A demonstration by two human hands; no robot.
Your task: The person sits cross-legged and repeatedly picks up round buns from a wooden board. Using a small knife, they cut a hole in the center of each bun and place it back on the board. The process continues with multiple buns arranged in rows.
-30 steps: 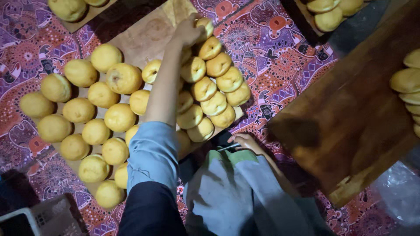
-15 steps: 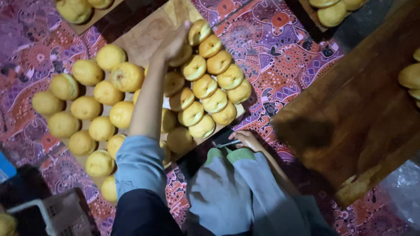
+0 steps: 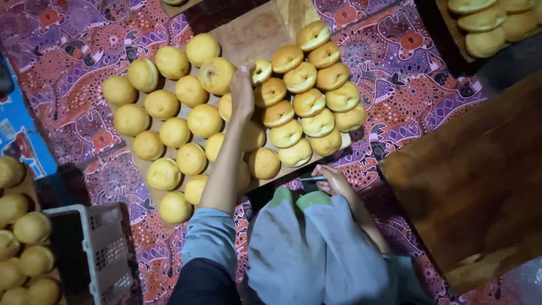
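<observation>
My left hand (image 3: 243, 93) reaches out over a wooden board (image 3: 248, 34) covered with yellow buns and grips a small split bun (image 3: 261, 71) at the middle of the board. Whole round buns (image 3: 204, 120) lie to the left of my arm. Cut buns (image 3: 307, 103) are stacked in rows to the right. My right hand (image 3: 334, 182) rests by my knee at the board's near edge, closed on a thin metal tool (image 3: 310, 179) that points left. My grey trouser legs (image 3: 305, 248) fill the bottom centre.
A purple and red patterned cloth (image 3: 406, 73) lies under the board. A dark wooden slab (image 3: 468, 175) stands at the right. A grey crate (image 3: 104, 248) and more buns (image 3: 28, 237) are at the bottom left. Another tray of buns (image 3: 485, 25) sits top right.
My left hand has drawn back from the far end of the board to its middle and now holds a split bun. The view has shifted, showing the crate. My right hand has stayed put.
</observation>
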